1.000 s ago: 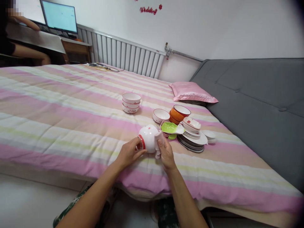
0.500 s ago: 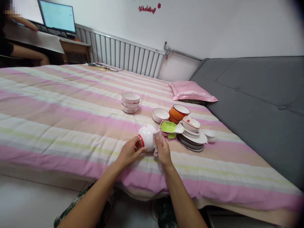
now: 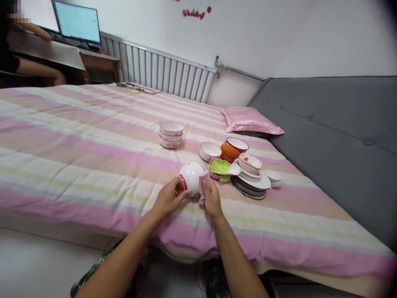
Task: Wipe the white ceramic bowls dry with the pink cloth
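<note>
Tipped on its side above the bed's near part is a white bowl [image 3: 191, 178] with a red band round its foot. My left hand [image 3: 169, 196] grips it by the foot. At the bowl's rim, my right hand [image 3: 212, 199] pinches a folded pale pink cloth [image 3: 204, 186] against it. Behind the bowl stand a stack of white bowls [image 3: 171, 134] with red patterns and a single white bowl [image 3: 210, 151]. Just right of my right hand lies a green leaf-shaped dish [image 3: 221, 167], on top of pinkish dishes.
Orange bowls [image 3: 228, 151] and a pile of plates [image 3: 249, 190], topped by small white dishes [image 3: 249, 161], stand to the right. A pink pillow [image 3: 251, 120] lies near the grey headboard [image 3: 328, 120]. Cables [image 3: 135, 87] lie at the far edge; a person [image 3: 34, 66] sits at a desk.
Hardly anything differs. The view has shifted slightly, and my hands, the bowl and the cloth keep nearly the same pose.
</note>
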Tool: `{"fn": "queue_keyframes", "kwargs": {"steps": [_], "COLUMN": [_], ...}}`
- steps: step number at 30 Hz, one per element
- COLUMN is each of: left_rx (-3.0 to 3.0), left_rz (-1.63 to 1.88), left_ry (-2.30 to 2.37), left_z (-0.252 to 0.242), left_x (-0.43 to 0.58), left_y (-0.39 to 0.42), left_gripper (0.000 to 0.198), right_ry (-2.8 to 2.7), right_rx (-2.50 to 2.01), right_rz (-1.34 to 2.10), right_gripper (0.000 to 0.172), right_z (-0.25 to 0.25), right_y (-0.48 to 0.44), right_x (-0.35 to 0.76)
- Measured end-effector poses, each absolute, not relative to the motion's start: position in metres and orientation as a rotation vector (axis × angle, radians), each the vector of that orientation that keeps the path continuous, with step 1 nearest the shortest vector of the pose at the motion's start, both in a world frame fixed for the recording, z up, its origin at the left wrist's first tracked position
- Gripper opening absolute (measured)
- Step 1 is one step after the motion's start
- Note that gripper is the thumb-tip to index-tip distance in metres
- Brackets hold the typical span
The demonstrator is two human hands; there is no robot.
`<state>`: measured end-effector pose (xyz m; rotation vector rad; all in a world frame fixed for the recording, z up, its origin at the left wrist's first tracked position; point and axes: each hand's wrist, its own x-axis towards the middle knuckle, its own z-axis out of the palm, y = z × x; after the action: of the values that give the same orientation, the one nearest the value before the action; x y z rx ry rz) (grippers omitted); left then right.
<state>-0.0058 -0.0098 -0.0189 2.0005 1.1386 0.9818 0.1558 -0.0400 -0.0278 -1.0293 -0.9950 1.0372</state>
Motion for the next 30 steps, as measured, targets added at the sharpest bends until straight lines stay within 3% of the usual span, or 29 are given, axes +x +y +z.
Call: {"fn": "queue_keyframes", "kwargs": {"steps": [30], "left_rx": [2.071], "left_rz": [0.956], "left_ry": [1.205], "left_z": [-0.0159], "left_x": [-0.0102], "left_y": [-0.0056], "left_gripper": [0.024], "right_ry": [-1.024], "right_rx": [-1.087], "right_rz": [1.028], "right_gripper": [0.044], "right_z": [-0.0293], "right_y": [-0.0393], "right_x": [0.1516]}}
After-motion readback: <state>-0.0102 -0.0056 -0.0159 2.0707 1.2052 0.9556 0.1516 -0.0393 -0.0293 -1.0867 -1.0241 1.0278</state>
